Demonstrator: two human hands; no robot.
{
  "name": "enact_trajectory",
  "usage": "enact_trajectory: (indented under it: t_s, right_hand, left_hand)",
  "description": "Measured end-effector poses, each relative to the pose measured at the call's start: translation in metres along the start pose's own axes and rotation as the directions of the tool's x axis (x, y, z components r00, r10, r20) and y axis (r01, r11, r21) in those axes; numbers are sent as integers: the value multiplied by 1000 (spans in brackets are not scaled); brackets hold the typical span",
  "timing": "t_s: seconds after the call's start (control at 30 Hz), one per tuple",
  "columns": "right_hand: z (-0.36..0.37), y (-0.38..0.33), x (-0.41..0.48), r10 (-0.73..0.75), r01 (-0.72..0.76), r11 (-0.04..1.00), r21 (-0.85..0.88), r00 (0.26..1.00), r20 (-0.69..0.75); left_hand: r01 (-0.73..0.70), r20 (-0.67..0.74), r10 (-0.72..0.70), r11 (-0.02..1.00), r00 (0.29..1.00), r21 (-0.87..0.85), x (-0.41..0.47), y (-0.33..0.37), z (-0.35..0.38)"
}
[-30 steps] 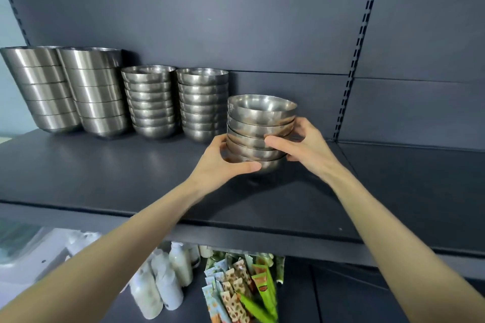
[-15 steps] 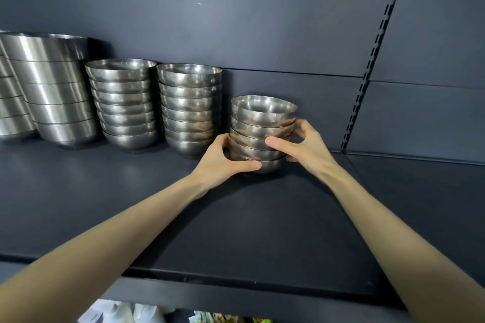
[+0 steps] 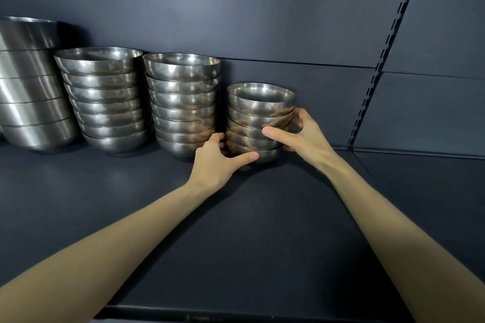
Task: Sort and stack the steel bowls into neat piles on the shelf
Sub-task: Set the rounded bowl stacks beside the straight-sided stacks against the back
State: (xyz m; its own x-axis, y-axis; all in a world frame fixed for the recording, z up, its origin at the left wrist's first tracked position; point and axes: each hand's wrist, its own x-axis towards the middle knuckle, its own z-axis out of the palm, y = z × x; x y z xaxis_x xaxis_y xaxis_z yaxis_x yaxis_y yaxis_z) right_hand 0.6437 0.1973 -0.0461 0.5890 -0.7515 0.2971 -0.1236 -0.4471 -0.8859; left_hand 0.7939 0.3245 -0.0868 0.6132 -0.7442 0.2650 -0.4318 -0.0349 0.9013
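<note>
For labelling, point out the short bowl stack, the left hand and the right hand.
short bowl stack (image 3: pixel 259 107), head view, side of its top bowl.
left hand (image 3: pixel 214 165), head view, back of the hand.
right hand (image 3: pixel 305 137), head view, back of the hand.

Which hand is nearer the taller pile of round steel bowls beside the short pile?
Left: left hand sits right beside that taller pile; right hand grips the short pile's far side.

Dark blue-grey back panel (image 3: pixel 262 8), slotted upright (image 3: pixel 385 53).

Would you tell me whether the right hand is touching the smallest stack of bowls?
Touching. In the head view the right hand grips the smallest stack, thumb across its front.
</note>
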Motion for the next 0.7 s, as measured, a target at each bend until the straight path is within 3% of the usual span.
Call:
enact_trajectory:
  t_s: [0.43, 0.7]
  right_hand:
    - [3, 3, 3, 0, 1, 1000, 24, 1000, -6]
    - [0, 3, 4, 12, -12, 1000, 3, 999, 38]
  left_hand:
    - [-44, 47, 40, 995, 998, 86, 0, 0, 2]
    - [-55, 112, 30, 972, 993, 230, -4, 5, -1]
